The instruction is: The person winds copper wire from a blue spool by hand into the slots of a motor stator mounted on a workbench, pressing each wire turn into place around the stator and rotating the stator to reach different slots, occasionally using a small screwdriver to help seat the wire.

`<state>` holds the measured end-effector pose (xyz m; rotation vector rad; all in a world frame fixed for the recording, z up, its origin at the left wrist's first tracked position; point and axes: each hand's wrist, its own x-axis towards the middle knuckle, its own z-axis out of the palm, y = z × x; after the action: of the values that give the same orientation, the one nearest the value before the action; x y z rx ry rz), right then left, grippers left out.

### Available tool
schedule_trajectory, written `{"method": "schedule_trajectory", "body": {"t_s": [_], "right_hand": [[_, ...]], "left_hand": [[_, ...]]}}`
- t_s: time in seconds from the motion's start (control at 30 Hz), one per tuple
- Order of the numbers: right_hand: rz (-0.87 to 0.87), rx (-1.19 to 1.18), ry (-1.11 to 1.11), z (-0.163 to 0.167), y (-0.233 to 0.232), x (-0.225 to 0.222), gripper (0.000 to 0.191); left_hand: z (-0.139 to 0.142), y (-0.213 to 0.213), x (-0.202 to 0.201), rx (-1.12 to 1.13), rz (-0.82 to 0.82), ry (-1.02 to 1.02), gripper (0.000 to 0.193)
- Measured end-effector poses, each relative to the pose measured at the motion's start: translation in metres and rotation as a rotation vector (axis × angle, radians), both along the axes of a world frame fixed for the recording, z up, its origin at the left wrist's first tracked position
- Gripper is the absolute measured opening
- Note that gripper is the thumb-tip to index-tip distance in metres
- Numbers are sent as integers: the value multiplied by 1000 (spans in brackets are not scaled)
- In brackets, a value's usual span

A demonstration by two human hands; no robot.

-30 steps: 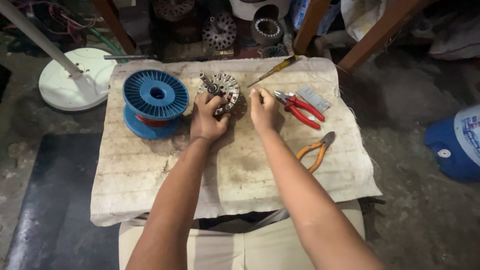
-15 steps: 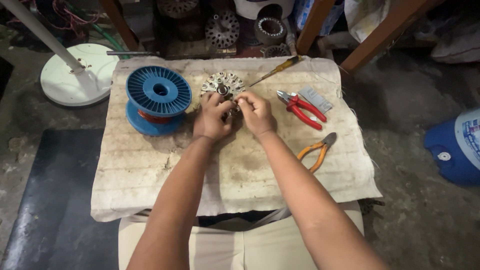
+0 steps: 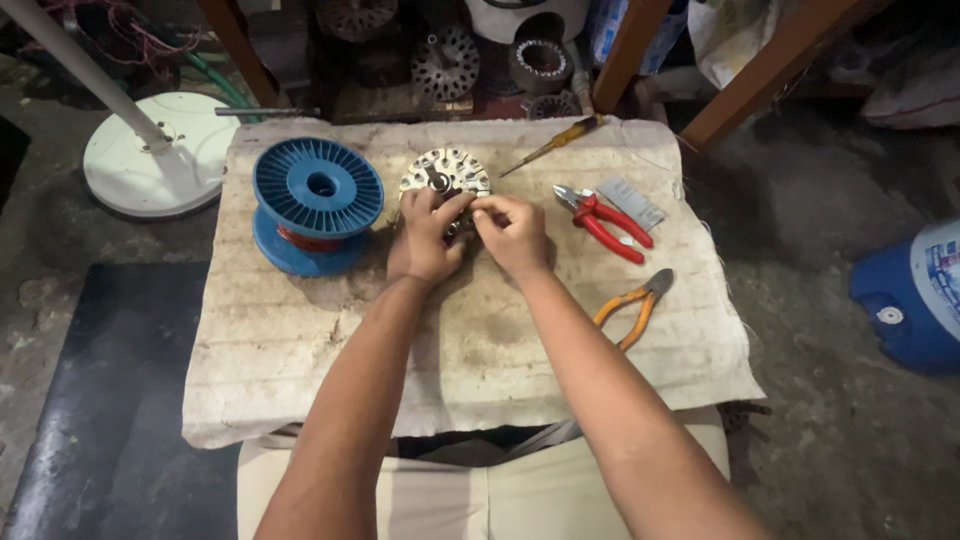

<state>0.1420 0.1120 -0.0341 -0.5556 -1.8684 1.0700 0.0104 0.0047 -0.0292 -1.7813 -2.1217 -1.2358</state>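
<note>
Both hands meet on the stator (image 3: pixel 445 176), a round metal core with radial slots that lies flat on the cloth (image 3: pixel 330 350) just beyond the fingertips. The left hand (image 3: pixel 425 240) lies over the stator's near-left edge, fingers curled and clamped on its rim. The right hand (image 3: pixel 512 232) sits just right of it, thumb and forefinger pinched together at the stator's near-right edge; what they pinch is too small to tell. Just left of the left fingers stands a blue spool (image 3: pixel 316 205), flanges horizontal, with a band of reddish wire between them. Right of the right fingers lie red pliers (image 3: pixel 603 222), with a small grey card (image 3: pixel 630 204) just beyond them. Nearer the body than the right fingers, and to the right, lie orange pliers (image 3: pixel 630 306). Beyond the right fingers a yellow screwdriver (image 3: pixel 552 145) rests at an angle near the far edge. The cloth is coarse, off-white and stained, and covers a low work surface. Around it is a grey concrete floor (image 3: pixel 820 300). Far left of the fingers stands a white round base (image 3: pixel 150 160) with a pole; a dark mat (image 3: pixel 90 400) lies nearer on that side. Beyond the cloth, more stators (image 3: pixel 445 60) and wooden legs (image 3: pixel 750 70) crowd the background. Far right stands a blue container (image 3: pixel 915 300).
</note>
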Motion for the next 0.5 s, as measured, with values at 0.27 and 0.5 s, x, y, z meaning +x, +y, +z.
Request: {"method": "schedule_trajectory", "body": {"t_s": [0.27, 0.5], "right_hand": [[-177, -130, 24, -14, 15, -1, 8], [-184, -137, -87, -15, 13, -3, 6]], "left_hand": [[6, -4, 3, 12, 30, -119, 55], [8, -5, 5, 26, 44, -105, 53]]}}
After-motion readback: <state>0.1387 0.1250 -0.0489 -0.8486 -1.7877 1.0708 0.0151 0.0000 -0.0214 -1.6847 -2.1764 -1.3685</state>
